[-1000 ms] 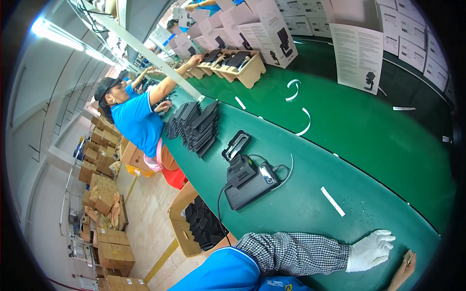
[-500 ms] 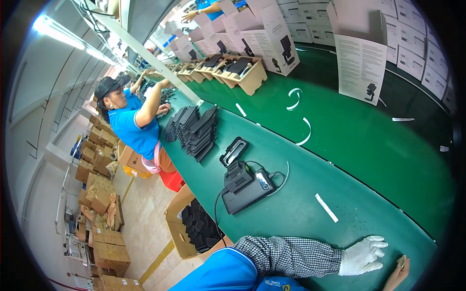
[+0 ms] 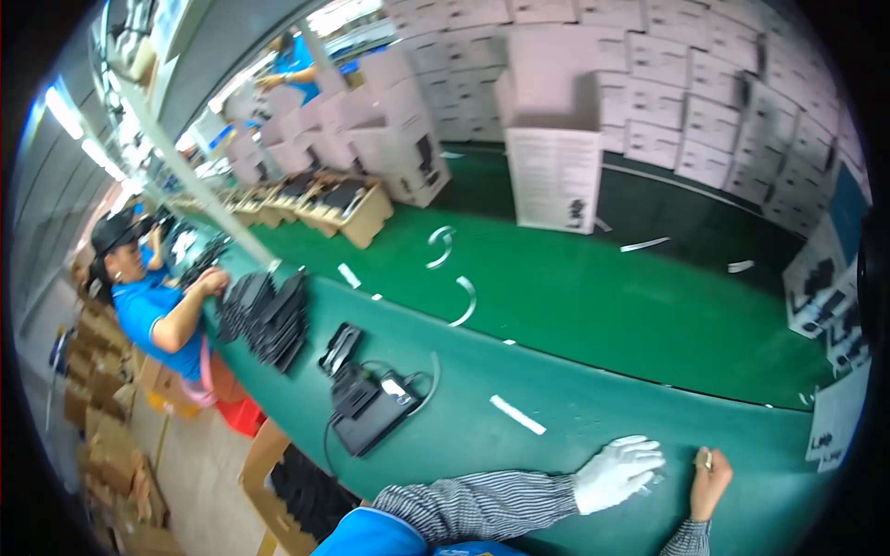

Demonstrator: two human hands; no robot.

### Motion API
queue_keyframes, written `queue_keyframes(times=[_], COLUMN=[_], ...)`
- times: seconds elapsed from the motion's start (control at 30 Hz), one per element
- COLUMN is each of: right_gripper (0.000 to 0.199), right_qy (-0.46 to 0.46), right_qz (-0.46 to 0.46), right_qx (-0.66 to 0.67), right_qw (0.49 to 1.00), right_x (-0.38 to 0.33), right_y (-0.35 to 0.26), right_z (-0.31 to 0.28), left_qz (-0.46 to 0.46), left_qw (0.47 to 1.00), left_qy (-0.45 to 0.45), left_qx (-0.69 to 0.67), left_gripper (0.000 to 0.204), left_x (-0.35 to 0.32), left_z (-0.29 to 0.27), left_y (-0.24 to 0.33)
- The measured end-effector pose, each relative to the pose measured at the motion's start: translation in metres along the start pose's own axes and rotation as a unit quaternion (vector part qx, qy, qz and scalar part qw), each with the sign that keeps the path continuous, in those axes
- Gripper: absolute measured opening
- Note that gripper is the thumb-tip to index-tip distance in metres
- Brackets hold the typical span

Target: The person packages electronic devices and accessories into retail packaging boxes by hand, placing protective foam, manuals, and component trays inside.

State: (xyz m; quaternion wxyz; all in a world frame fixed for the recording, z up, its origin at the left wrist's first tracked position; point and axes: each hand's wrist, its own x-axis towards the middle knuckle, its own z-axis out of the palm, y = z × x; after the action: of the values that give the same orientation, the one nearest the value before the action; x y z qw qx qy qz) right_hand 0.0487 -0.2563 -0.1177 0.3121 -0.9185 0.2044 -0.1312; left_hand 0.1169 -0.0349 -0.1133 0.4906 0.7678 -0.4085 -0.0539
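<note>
My left hand (image 3: 619,474), in a white glove and a checked sleeve, lies palm down on the green worktable (image 3: 464,463) with its fingers stretched out. To its right is my bare right hand (image 3: 710,484), its fingers closed in a pinch; a small pale bit shows at the fingertips, too small to name. A white paper strip (image 3: 517,414) lies beyond my left hand. Farther left rests a black box-shaped device (image 3: 375,422) with a cable and a small lit display. An open black case (image 3: 340,349) sits just behind it.
A stack of black flat parts (image 3: 267,320) stands farther left, near a co-worker (image 3: 153,306) in blue. Below the table edge is a carton (image 3: 255,477) of black parts. Across the green surface stand an open white box (image 3: 553,181), brown trays (image 3: 366,222) and stacked white boxes (image 3: 654,102).
The view has swung right, so the table things appear farther left and boxes show at the right edge. More of my right hand and its sleeve is visible. My left hand stays spread.
</note>
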Motion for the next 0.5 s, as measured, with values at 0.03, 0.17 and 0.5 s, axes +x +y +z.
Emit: queue_keyframes(times=[0.03,0.17,0.5], right_gripper=[0.020,0.027,0.025], right_qy=[0.023,0.064,0.071], right_qz=[0.009,-0.025,-0.054], right_qx=[-0.007,0.003,-0.026], right_qw=[1.000,0.998,0.996], right_x=[-0.002,-0.011,-0.024], right_y=[0.002,0.013,0.032], right_z=[-0.008,-0.028,-0.083], left_qz=[0.022,-0.036,-0.073], left_qw=[1.000,0.998,0.997], left_qy=[-0.010,0.019,-0.024], left_qx=[-0.007,-0.043,0.007], left_gripper=[0.025,0.034,0.038], left_x=[0.004,0.009,0.015], left_z=[0.004,0.021,0.053], left_y=[0.009,0.033,0.086])
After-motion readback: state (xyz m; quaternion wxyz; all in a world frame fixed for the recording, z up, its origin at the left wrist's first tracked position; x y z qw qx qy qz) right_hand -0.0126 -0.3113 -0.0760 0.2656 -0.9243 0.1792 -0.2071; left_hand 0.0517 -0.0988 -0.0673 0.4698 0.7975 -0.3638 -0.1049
